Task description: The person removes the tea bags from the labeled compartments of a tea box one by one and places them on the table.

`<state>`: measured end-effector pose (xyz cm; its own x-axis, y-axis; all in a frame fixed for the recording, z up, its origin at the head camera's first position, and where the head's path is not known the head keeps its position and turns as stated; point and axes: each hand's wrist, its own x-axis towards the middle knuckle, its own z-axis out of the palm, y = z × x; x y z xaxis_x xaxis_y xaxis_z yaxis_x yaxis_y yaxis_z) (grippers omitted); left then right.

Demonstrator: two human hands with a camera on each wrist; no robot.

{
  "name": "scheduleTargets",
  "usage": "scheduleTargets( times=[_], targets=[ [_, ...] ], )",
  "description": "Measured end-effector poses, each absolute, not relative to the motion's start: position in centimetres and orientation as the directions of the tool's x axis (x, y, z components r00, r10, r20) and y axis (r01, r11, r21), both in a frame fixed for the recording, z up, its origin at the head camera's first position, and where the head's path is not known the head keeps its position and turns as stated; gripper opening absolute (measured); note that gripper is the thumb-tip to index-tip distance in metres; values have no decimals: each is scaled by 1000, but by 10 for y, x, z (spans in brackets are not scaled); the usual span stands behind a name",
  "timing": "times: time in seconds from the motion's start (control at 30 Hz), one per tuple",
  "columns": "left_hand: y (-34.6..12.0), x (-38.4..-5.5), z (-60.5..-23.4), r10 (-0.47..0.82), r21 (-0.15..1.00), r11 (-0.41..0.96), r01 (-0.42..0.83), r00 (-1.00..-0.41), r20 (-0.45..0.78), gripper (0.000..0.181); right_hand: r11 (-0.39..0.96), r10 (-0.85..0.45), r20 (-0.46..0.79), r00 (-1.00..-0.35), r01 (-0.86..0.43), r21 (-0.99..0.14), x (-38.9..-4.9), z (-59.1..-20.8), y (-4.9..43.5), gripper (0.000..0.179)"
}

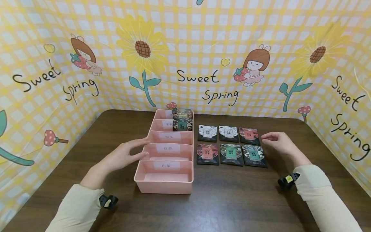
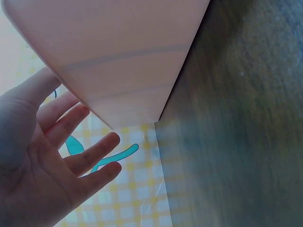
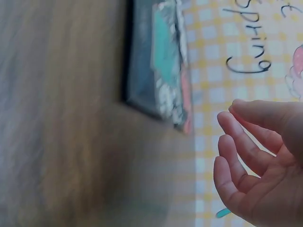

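Observation:
In the head view, a pink divided box (image 1: 163, 187) with several labelled compartments stands left of centre. My left hand (image 1: 123, 153) rests its index finger and thumb at the box's left rim, the other fingers spread loosely. Two dark tea sachets (image 1: 182, 125) stand in the rear compartments. Right of the box, several tea sachets lie in two rows: two white ones, a red one (image 1: 249, 136), and below them a red (image 1: 207, 154), a green (image 1: 231, 154) and a teal-labelled one (image 1: 254, 155). Just right of these hovers my right hand (image 1: 279, 145), thumb near its fingertips, holding nothing.
A brown wooden table (image 1: 226, 199) carries everything. A yellow checked cloth (image 1: 197, 42) with flowers and printed words hangs behind it and along both sides. Black wrist cameras (image 1: 108, 202) sit on both cuffs.

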<state>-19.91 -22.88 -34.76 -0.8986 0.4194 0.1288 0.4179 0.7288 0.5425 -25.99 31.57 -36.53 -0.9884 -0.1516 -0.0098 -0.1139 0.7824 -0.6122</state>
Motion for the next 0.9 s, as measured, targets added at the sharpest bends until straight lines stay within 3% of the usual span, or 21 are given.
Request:
scheduleTargets(
  times=[0.47,0.7,0.9],
  targets=[
    [-229,-199,-347,418,548,729,412,-900,121,52,706,-301,135,-944,-316,-633,-262,-335,274,29],
    [-228,-198,-346,421,542,732,413,-899,117,51,605,-339,99,-936,-297,-739,-266,-324,245,31],
    [-228,-197,-346,424,537,730,422,-897,129,51,619,-371,133,-919,-352,-702,-275,-318,217,28]
  ],
)
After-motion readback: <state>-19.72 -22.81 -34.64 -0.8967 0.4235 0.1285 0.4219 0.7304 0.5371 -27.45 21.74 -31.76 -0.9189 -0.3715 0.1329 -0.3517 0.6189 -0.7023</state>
